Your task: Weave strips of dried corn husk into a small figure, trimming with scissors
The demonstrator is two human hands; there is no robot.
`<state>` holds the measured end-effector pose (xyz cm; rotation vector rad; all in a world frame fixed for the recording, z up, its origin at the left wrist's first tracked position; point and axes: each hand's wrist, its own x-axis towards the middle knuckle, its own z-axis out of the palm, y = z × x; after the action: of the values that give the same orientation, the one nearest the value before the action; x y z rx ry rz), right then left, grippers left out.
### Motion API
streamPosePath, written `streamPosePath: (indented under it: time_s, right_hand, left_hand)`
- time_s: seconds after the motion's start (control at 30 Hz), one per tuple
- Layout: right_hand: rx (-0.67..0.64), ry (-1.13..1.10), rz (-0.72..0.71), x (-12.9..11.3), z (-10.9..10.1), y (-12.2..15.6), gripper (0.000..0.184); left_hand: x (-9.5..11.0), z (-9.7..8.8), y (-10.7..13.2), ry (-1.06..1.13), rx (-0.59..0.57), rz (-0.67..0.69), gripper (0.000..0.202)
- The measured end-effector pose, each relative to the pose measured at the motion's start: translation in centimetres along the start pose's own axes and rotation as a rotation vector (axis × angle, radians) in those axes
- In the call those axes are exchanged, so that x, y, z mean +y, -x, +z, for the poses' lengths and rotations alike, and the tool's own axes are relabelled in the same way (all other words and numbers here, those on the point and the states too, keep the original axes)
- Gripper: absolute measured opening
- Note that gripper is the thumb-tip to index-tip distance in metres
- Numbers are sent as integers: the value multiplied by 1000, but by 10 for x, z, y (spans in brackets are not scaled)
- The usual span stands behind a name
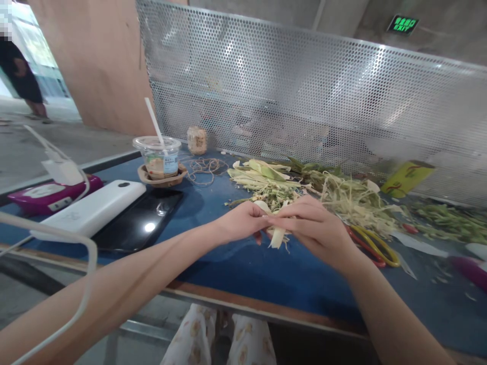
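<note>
Both hands meet over the front of the blue table (236, 274), pinching a pale corn husk strip (278, 237). My left hand (245, 222) grips it from the left, thumb and fingers closed. From the right, my right hand (317, 225) has its fingers bent over the same strip, hiding part of it. The strip's cut end hangs below the fingers. Just behind lies a bundle of pale green husks (262, 175) with small dried sprigs (274, 193). Beside my right wrist are scissors with red and yellow handles (376, 246).
Shredded husks (348, 197) and green leaves (452, 220) spread right. A yellow box (407, 178) leans near the perforated metal screen (266, 86). Leftward are a lidded cup (158, 157), twine (207, 167), a jar (197, 140), a black phone (140, 223), a white power bank (91, 208) and a purple power strip (53, 195).
</note>
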<state>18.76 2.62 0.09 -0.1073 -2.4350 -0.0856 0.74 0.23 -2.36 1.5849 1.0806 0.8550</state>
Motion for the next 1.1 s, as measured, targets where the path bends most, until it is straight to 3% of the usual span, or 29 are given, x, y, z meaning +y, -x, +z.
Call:
streamPosePath:
  time_s: [0.17, 0.33, 0.47, 0.77, 1.1]
  right_hand:
    - [-45, 125, 47, 4, 0, 3, 28]
    - [-87, 162, 55, 5, 0, 4, 21]
    - [-124, 161, 80, 6, 0, 4, 16]
    - [-27, 244, 180, 5, 7, 2, 13]
    - [-25, 123, 313, -5, 11, -3, 10]
  left_hand:
    - [5, 0, 2, 6, -33, -15, 24]
    - [13, 1, 4, -36, 35, -75, 27]
    - [11, 0, 3, -92, 61, -40, 29]
    - [8, 0, 1, -51, 50, -5, 32]
    - [7, 2, 4, -245, 131, 11, 34]
